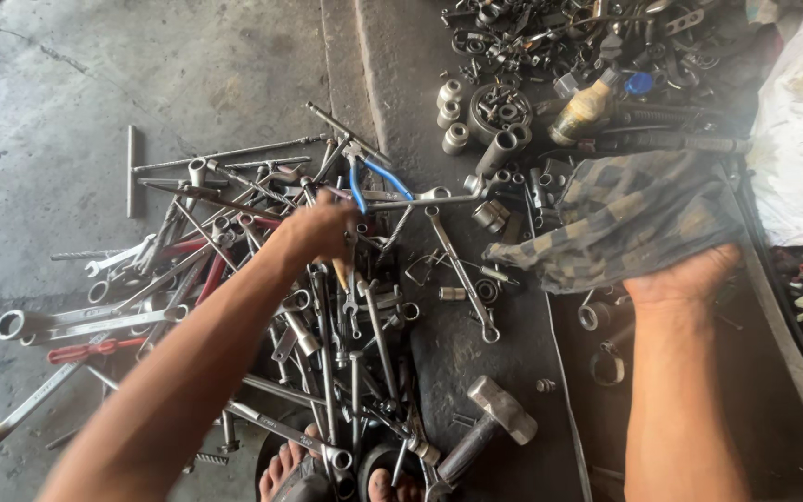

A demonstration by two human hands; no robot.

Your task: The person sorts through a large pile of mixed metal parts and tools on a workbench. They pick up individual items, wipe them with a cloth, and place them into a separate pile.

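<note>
L hand (320,232) closed on tool in wrench pile (234,297), long axis unclear | R hand (685,279) held checked rag (625,218), off to pile's right; grip hidden | L hand nearer pile; hammer (490,423) lay between arms

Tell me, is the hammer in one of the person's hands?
No: the hammer lies on the ground near the person's feet, while the left hand is in the wrench pile and the right hand holds a checked cloth.

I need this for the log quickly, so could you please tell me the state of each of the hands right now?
Left hand: closed among the pile of wrenches; what it grips cannot be told.
Right hand: holding the checked cloth.
</note>
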